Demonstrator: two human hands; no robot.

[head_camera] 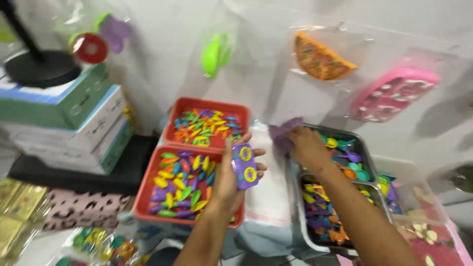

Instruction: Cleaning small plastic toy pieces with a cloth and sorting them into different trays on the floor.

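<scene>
The left hand (pixel 229 180) grips a purple toy (pixel 245 166) with two yellow rings, above the near red tray (pixel 148 194). The right hand (pixel 308 147) pinches a purple piece (pixel 282 134) at the metal tray's (pixel 367 152) edge.

2 trays (pixel 148 192) of small pieces left, 2 metal pans (pixel 367 148) right, boxes (pixel 69 123) far left.
</scene>
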